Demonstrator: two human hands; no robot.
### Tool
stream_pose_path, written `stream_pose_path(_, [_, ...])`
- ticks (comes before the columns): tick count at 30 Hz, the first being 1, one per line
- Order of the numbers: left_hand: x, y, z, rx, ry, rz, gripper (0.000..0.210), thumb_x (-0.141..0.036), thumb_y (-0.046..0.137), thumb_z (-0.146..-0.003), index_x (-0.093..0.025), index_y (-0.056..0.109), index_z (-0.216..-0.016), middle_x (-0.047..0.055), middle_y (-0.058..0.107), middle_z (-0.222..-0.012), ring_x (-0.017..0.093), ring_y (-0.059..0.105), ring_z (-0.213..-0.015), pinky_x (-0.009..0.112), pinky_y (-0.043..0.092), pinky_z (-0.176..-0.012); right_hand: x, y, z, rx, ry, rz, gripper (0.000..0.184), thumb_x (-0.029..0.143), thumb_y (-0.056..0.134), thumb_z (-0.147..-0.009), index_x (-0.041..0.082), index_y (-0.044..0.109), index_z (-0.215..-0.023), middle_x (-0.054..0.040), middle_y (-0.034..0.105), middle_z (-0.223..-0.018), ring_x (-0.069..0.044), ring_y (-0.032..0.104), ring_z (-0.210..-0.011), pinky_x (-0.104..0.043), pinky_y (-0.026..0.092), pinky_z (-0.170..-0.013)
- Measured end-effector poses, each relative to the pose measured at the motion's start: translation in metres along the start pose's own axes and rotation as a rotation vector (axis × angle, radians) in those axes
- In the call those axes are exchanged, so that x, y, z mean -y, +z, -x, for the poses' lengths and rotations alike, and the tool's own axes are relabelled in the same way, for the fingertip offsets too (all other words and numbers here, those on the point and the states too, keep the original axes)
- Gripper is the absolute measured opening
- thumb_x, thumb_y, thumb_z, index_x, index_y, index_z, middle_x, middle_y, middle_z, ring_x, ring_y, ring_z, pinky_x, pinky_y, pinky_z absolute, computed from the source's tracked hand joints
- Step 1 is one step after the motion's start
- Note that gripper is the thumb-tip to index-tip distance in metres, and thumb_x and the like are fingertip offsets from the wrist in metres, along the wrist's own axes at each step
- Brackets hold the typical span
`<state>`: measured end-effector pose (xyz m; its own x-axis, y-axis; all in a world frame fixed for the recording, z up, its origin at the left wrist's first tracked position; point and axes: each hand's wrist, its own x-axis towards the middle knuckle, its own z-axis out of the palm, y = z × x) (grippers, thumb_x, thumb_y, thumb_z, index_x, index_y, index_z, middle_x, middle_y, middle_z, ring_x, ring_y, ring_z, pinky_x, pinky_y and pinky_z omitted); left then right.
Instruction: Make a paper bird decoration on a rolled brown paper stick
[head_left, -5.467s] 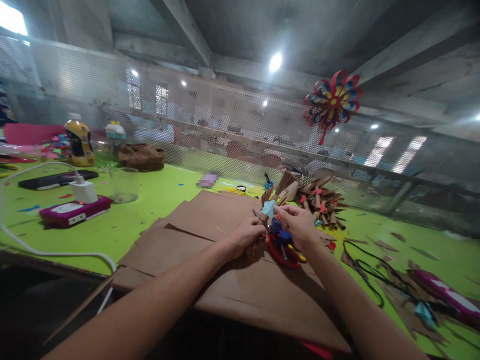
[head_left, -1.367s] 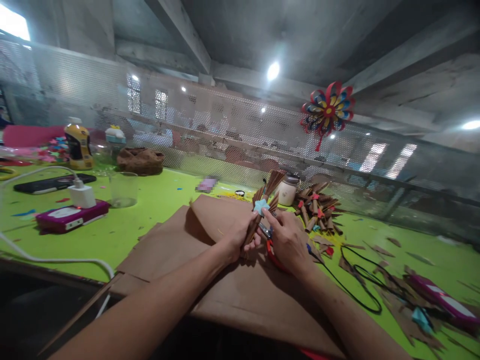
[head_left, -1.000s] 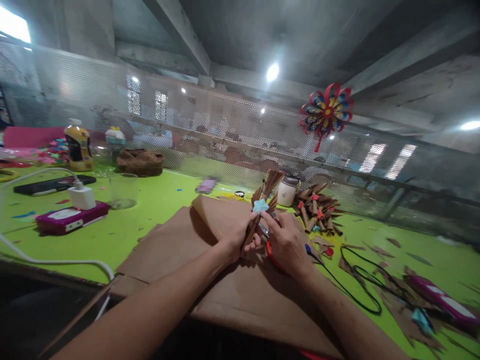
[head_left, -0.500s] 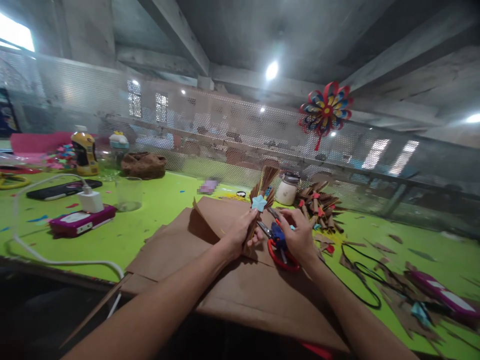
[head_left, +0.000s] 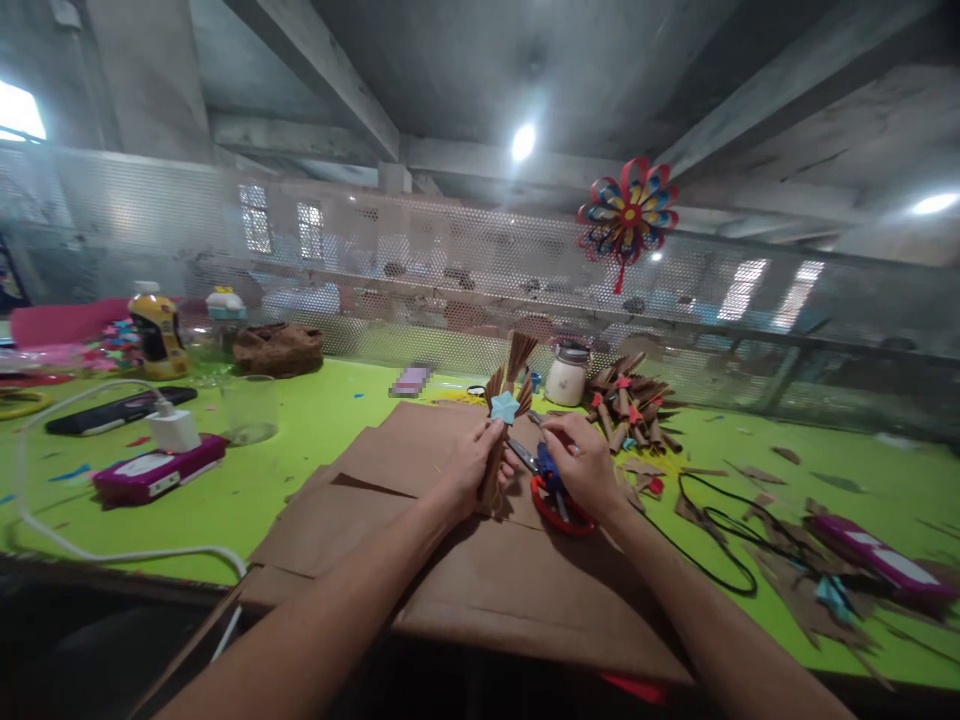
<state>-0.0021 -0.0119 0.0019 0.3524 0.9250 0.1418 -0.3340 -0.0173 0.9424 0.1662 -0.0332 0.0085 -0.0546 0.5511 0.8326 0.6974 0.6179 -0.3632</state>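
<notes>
My left hand (head_left: 474, 465) is closed around the base of a pleated brown paper craft (head_left: 520, 358). The craft stands upright, its folds fanning out at the top. A pale blue star (head_left: 504, 407) sits on its front, by my thumb. To the right, my right hand (head_left: 581, 460) has thumb and fingers pinched together near the craft. A small thin tip shows at the pinch, but I cannot make out what it belongs to. Scissors (head_left: 553, 490) with red and blue handles are under my right hand, blades toward my left fingers. Stacked brown paper sheets (head_left: 360, 500) spread beneath both hands.
Finished-looking brown paper pieces (head_left: 634, 405) are heaped at right, beside a lidded white jar (head_left: 568, 375). A black cord (head_left: 720, 540), paper scraps and a purple device (head_left: 877, 560) lie farther right. At left are a clear cup (head_left: 251, 410), purple power strip (head_left: 161, 470) and yellow bottle (head_left: 157, 330).
The view has shifted slightly left in the picture. The raised corner of the top paper sheet has settled flatter. Both hands keep nearly the same pose around the craft.
</notes>
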Motion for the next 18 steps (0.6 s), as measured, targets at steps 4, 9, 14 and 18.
stream_pose_path(4, [-0.002,-0.001,-0.001,-0.08,0.054,-0.026,0.037,-0.052,0.055,-0.077,-0.017,0.048,-0.083,0.0,0.058,-0.056,0.007,0.048,-0.038,0.015,0.034,-0.036,-0.021,-0.004,-0.004,0.022,0.08,0.083,0.017,0.025,0.05,-0.082,0.018,0.065,-0.081,-0.0063,0.062,-0.082,-0.018,0.056,-0.075,-0.032,0.044,-0.072])
stream_pose_path(9, [-0.001,-0.005,-0.007,-0.156,0.024,-0.035,0.036,-0.049,0.053,-0.08,-0.015,0.051,-0.088,0.0,0.057,-0.054,0.007,0.048,-0.039,0.015,0.033,-0.036,-0.059,-0.021,-0.011,0.018,0.251,0.13,0.022,0.029,0.049,-0.077,0.017,0.067,-0.073,-0.0072,0.067,-0.076,-0.019,0.059,-0.071,-0.031,0.046,-0.068])
stream_pose_path(14, [-0.002,-0.008,-0.011,-0.216,-0.039,0.019,0.031,-0.044,0.052,-0.082,-0.014,0.052,-0.089,-0.001,0.055,-0.055,0.006,0.047,-0.04,0.014,0.032,-0.037,-0.083,-0.04,-0.015,0.106,0.418,0.214,0.024,0.028,0.049,-0.073,0.015,0.069,-0.072,-0.0057,0.068,-0.068,-0.018,0.059,-0.063,-0.029,0.044,-0.061])
stream_pose_path(18, [-0.006,-0.012,-0.014,-0.284,-0.029,0.061,0.029,-0.043,0.051,-0.083,-0.015,0.05,-0.085,-0.001,0.054,-0.056,0.006,0.048,-0.042,0.014,0.034,-0.039,-0.084,-0.045,-0.016,0.173,0.432,0.232,0.024,0.027,0.051,-0.073,0.014,0.07,-0.072,-0.0065,0.068,-0.069,-0.018,0.059,-0.064,-0.028,0.043,-0.06])
